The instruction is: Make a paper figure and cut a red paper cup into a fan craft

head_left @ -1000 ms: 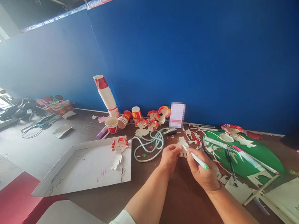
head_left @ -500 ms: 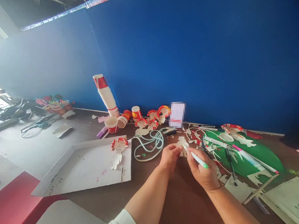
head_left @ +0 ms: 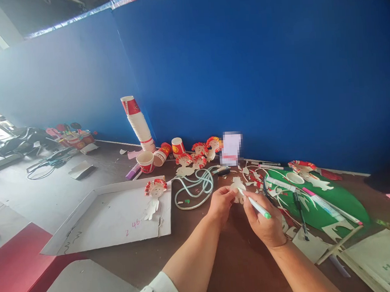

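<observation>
1. Blue partition [head_left: 259, 73] fills the far side of my view, and before it runs a dark brown table [head_left: 243, 265].
2. I see the left hand [head_left: 221, 206] with its fingers clamped on the edge of a pale paper cutout [head_left: 237, 183], which is held up over the table between both hands.
3. On the right hand [head_left: 267, 225], the fingers are closed around a white marker [head_left: 257, 206] with a green end; its other end points at the cutout, but I cannot tell whether the tip touches.
4. To the left of the hands, a white cardboard tray [head_left: 110, 220] carries one red-fringed paper figure [head_left: 157, 190], and a pale cable [head_left: 194, 194] lies coiled just beside it.
5. Behind the tray I have a leaning stack of paper cups [head_left: 139, 125], near more red-fringed figures [head_left: 184, 159].
6. Right of the hands, paper scraps [head_left: 257, 177] and a pink-capped marker [head_left: 325, 206] lie around a green sheet [head_left: 346, 199].
</observation>
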`<state>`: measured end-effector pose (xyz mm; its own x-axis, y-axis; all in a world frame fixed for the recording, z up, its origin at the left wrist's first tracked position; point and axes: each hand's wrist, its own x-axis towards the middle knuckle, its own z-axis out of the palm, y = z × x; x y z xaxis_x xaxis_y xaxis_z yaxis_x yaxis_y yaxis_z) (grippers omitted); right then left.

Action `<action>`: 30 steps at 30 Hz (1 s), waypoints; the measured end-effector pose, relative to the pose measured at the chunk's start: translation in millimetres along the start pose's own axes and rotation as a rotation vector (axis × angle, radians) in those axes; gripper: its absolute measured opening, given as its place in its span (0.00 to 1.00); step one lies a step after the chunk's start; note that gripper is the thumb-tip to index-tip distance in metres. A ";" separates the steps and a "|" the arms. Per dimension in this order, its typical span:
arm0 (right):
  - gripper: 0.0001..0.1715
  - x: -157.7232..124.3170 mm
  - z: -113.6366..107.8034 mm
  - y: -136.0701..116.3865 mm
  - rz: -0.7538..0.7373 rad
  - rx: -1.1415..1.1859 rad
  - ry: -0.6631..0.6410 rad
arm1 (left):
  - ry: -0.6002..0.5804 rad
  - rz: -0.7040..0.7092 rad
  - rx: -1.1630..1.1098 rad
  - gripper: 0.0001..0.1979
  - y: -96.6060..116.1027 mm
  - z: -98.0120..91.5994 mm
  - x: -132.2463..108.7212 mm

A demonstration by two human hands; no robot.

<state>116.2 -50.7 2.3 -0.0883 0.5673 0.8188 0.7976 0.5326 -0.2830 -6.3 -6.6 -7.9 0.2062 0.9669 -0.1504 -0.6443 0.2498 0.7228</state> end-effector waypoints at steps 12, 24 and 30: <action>0.11 1.9 -0.1 -2.3 -0.014 -0.034 0.014 | 0.005 0.020 0.032 0.18 -1.0 0.0 0.9; 0.10 0.8 1.4 -1.0 -0.003 -0.029 -0.005 | 0.011 0.042 0.063 0.19 -3.3 -2.3 2.9; 0.11 1.6 -1.2 -1.2 0.028 0.048 -0.014 | 0.021 0.036 0.066 0.19 -1.3 0.4 -0.4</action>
<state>115.8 -51.2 4.6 -0.0752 0.5910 0.8032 0.7703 0.5459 -0.3296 -5.3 -7.3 -8.4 0.1685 0.9761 -0.1372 -0.6010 0.2120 0.7706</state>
